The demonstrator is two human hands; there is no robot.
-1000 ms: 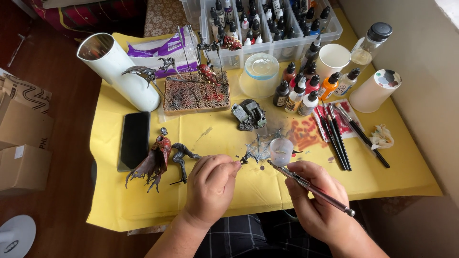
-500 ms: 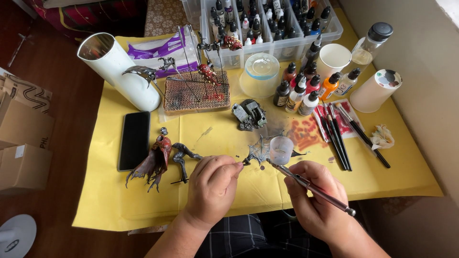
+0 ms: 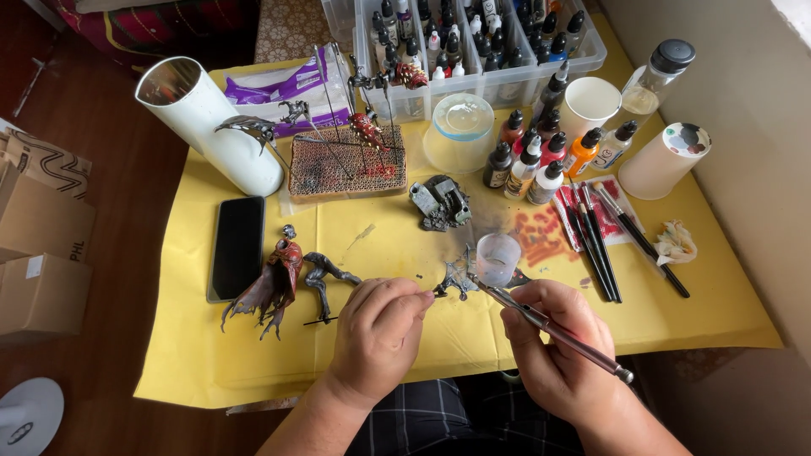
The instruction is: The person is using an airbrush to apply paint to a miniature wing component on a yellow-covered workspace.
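My left hand (image 3: 378, 331) pinches a thin rod that carries a small grey spiky miniature part (image 3: 456, 278) just above the yellow table cover (image 3: 389, 232). My right hand (image 3: 553, 338) grips a long dark paintbrush (image 3: 553, 328), with its tip at the grey part. A small clear plastic cup (image 3: 498, 258) stands right behind the part. To the left of my left hand lie a red cloaked figure (image 3: 272, 285) and a grey limb piece (image 3: 325, 274).
A black phone (image 3: 236, 247) lies at the left. A cardboard block (image 3: 346, 163) holds parts on wires. Paint bottles (image 3: 541, 156), spare brushes (image 3: 604, 241), a white tube (image 3: 211, 122), paper cups (image 3: 589, 105) and a clear bottle bin (image 3: 473, 42) crowd the back. Boxes (image 3: 38, 253) stand on the floor.
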